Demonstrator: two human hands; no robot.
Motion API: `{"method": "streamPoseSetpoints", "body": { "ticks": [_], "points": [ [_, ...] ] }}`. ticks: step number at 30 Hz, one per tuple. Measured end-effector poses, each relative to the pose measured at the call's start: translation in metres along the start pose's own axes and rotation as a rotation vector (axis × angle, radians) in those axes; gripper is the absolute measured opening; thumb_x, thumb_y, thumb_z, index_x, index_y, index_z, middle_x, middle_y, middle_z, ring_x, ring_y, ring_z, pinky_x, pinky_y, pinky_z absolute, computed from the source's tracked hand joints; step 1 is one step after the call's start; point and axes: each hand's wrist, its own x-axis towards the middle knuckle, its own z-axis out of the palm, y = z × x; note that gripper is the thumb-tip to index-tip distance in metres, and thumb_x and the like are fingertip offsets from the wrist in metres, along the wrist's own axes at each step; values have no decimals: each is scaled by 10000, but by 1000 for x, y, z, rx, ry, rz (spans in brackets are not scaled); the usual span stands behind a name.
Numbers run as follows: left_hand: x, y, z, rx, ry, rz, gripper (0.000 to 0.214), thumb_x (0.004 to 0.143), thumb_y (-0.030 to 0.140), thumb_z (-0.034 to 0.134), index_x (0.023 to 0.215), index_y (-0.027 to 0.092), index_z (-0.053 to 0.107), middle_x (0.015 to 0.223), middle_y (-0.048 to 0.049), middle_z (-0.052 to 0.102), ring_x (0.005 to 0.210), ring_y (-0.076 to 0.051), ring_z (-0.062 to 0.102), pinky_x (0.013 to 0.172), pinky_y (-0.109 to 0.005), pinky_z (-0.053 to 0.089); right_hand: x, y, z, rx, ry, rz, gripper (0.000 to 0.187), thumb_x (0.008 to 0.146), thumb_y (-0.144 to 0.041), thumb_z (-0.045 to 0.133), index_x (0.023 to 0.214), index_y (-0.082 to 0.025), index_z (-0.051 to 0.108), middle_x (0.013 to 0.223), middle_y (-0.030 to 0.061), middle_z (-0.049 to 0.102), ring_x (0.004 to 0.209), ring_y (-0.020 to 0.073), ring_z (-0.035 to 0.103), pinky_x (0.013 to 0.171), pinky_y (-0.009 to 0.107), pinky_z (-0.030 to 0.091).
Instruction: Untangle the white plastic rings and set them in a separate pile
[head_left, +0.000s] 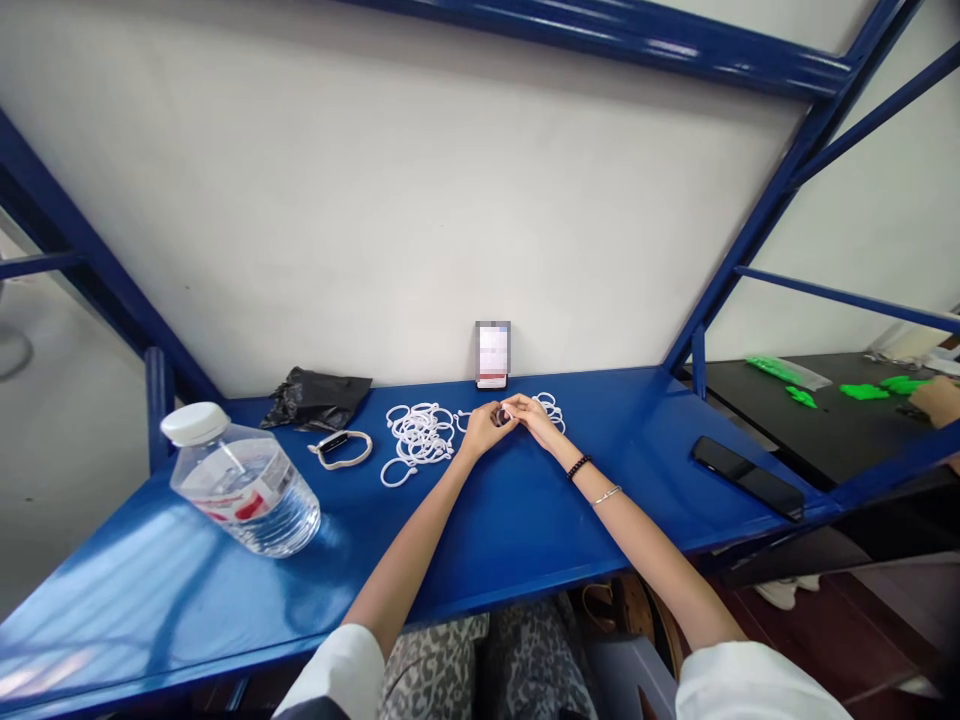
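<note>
My left hand (pixel 484 430) and my right hand (pixel 534 414) meet over the blue table, fingertips pinched together. Between them is something small that I cannot make out; a dark spot shows there. To the left of my left hand lies a loose pile of white plastic rings (pixel 420 432), each with a small knob. More white rings (pixel 553 410) lie behind my right hand, which partly hides them. Just beyond my hands a phone (pixel 492 358) with a lit screen leans upright against the wall.
A water bottle (pixel 244 490) with a white cap stands at the left, near a light-banded watch (pixel 341 447) and a black plastic bag (pixel 319 398). A dark phone (pixel 748 478) lies at the right. Beyond the blue frame are green pieces (pixel 862 391) and another person's hand (pixel 937 400).
</note>
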Motion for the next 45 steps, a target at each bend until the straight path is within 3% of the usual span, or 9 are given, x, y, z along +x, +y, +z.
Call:
{"method": "streamPoseSetpoints", "body": {
  "ticks": [7,25,40,45],
  "points": [
    [1,-5,1,-2,20,-19,311,743,454,644,686,168,535,593,27,536,545,-94,454,547,-224,327,1,2,2,10,16,-16,294,670,-450,773,819,-209,695,759,3,660,756,154,604,780,313,450],
    [-1,6,-6,-36,-12,-58,326,758,487,613,714,168,563,583,25,535,530,-99,451,525,-228,324,3,7,8,-4,100,-47,262,676,-429,753,830,-220,714,752,0,664,765,164,585,778,312,448],
    [-2,10,-7,-31,-2,-22,357,784,480,606,640,179,479,555,34,475,533,-98,417,535,-240,307,2,1,4,-6,69,20,286,664,-433,770,839,-215,711,762,4,667,738,156,597,758,311,461],
    [-4,9,-7,-2,7,9,325,796,462,610,676,167,543,574,24,494,542,-105,423,548,-246,320,2,1,4,11,42,15,260,674,-419,768,819,-212,707,754,0,661,742,151,594,746,300,455]
  ]
}}
